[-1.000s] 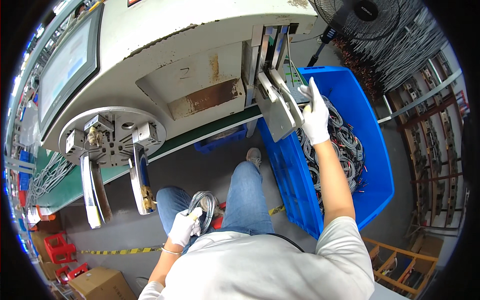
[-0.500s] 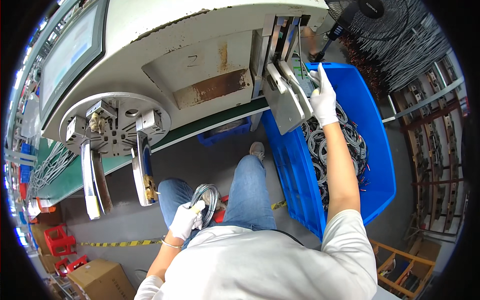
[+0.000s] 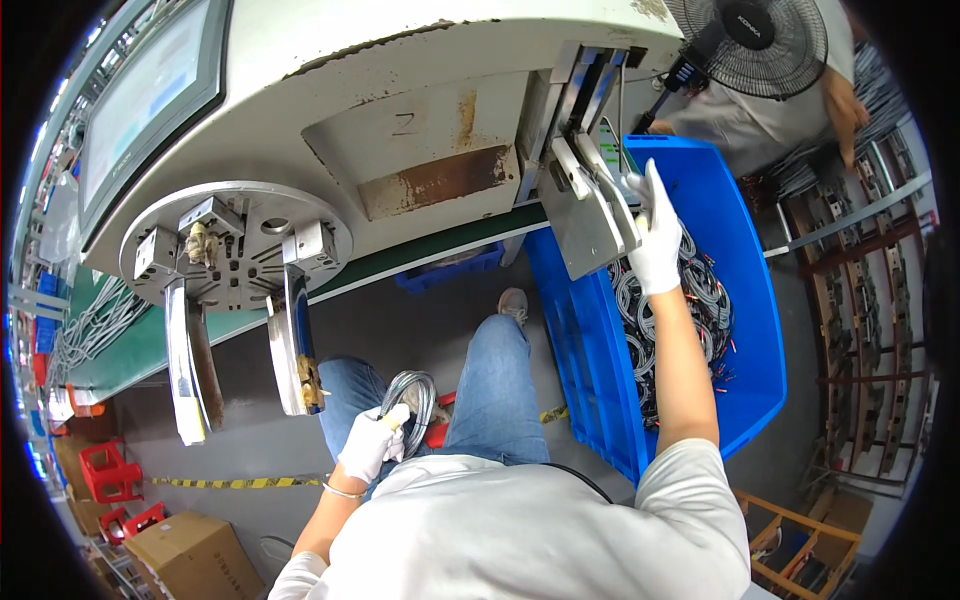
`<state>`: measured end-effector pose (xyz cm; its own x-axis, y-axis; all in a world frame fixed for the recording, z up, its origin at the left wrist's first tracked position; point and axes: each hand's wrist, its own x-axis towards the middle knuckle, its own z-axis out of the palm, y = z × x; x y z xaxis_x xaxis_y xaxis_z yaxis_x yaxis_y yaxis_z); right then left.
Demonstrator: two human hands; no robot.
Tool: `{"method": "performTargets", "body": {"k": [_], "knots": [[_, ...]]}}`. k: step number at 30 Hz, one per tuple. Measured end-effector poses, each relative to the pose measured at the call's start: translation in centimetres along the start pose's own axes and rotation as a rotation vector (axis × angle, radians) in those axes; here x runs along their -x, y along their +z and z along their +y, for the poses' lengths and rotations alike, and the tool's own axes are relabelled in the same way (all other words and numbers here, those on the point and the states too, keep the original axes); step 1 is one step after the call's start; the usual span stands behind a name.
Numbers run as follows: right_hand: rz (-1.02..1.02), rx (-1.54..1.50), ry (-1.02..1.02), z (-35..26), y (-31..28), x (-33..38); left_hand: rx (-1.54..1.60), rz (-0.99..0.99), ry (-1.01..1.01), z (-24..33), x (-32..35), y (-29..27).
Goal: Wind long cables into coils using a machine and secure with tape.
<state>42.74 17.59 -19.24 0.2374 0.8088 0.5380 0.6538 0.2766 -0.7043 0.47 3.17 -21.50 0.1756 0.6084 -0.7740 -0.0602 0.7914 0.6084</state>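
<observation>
My left hand (image 3: pixel 369 444), in a white glove, is closed round a coil of grey cable (image 3: pixel 414 390) over my lap. My right hand (image 3: pixel 656 250), gloved too, is raised beside the flat metal plates (image 3: pixel 588 228) at the right end of the machine. Its fingers are stretched out and apart, with nothing visible in them; whether it touches the plates I cannot tell. Under that forearm, a blue bin (image 3: pixel 756 330) holds many coiled grey cables (image 3: pixel 706 290). Left of centre, a round metal disc (image 3: pixel 232 262) carries curved metal arms (image 3: pixel 291 350) pointing down toward me.
The machine's pale housing (image 3: pixel 420 110) spans the top, with a screen (image 3: pixel 150 90) at left. A fan (image 3: pixel 750 40) stands behind the bin, and another person (image 3: pixel 745 120) is beside it. Red stools (image 3: pixel 110 470) and a cardboard box (image 3: pixel 195 555) sit lower left; racks (image 3: pixel 870 310) stand right.
My right hand has drawn slightly back toward me, fingers spread wider. A person has appeared behind the fan. The view has shifted a little; my left hand keeps the cable coil.
</observation>
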Motion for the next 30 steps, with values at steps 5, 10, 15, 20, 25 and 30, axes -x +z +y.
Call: {"method": "performTargets", "body": {"k": [5,10,15,20,25,30], "knots": [[-0.021,0.061,-0.062,-0.2,0.4,1.9,0.042,-0.053,-0.005,-0.7,-0.3,-0.8],[-0.067,0.084,-0.103,0.6,1.2,0.8,0.050,-0.060,-0.002,-0.7,0.2,-0.6],[0.065,0.027,0.004,-2.2,-1.2,-2.3,-0.255,-0.083,0.059,1.3,0.6,1.5],[0.126,0.039,-0.356,-15.0,-4.3,1.0,-0.518,-0.239,0.132,4.4,0.9,3.3],[-0.831,0.178,-0.652,-22.5,-1.9,5.4,-0.680,-0.450,0.180,8.7,2.9,6.6],[-1.199,0.210,-0.259,-23.6,-0.5,8.5,-0.915,-0.754,0.293,10.4,6.5,9.1]]}}
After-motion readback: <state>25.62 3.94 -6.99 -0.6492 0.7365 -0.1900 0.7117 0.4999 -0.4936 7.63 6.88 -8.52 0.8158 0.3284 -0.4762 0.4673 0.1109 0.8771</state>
